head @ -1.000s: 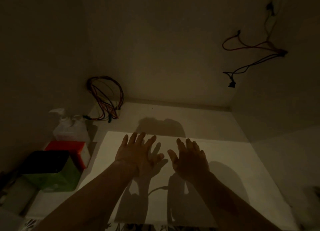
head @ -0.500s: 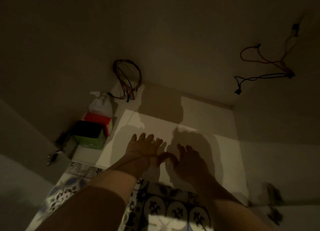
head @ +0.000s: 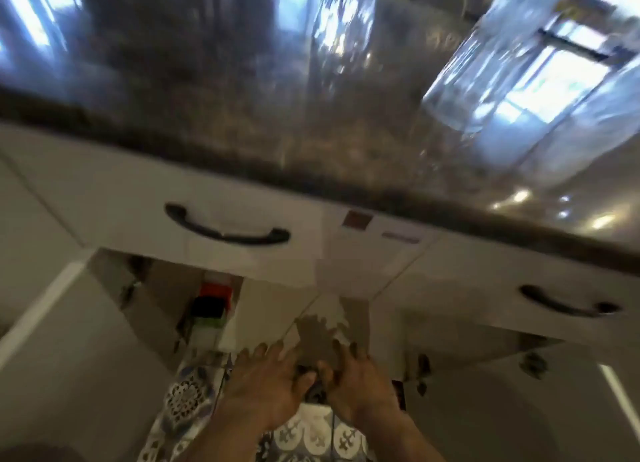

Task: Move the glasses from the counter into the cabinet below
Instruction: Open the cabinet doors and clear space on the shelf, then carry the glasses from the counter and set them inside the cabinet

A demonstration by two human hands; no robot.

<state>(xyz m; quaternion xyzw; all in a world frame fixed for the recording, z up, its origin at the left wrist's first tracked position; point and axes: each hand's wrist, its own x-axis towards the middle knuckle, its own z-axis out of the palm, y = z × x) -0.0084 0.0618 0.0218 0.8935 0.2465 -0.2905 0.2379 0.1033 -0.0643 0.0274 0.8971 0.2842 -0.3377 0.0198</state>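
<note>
Frame is motion-blurred; left hand (head: 263,389) and right hand (head: 360,389) side by side, palms down, fingers straight and spread, released, holding nothing, thumbs nearly touching; fingertips point into the open white cabinet below the counter (head: 270,309); patterned floor tiles (head: 187,392) under the hands; two clear ribbed drinking glasses (head: 343,25) (head: 526,73) stand on the dark speckled stone counter (head: 207,115), well above and beyond the fingertips; red, black and green boxes (head: 211,305) inside the cabinet, beyond the left fingers
</note>
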